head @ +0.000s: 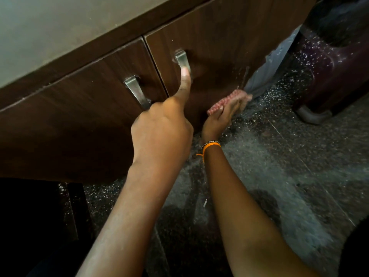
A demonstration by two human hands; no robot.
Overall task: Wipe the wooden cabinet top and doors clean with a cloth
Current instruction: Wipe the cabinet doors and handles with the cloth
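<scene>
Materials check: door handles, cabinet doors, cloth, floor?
Handles: brushed metal, probably steel; dull grey sheen. Cabinet doors: dark wood or wood-look laminate; straight printed-looking grain, can't tell which. Cloth: pink textured fabric, ribbed weave. Floor: polished speckled stone, granite-like.

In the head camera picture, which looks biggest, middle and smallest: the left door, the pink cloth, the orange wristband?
1. Left door
2. Cloth
3. Wristband, though it sits nearer the camera, so real size is unsure.

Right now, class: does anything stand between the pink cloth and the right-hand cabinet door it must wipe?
Nothing visible does. The right hand presses the pink patterned cloth flat against the lower part of the dark wooden right-hand door; the left hand touches its metal handle higher up.
</scene>
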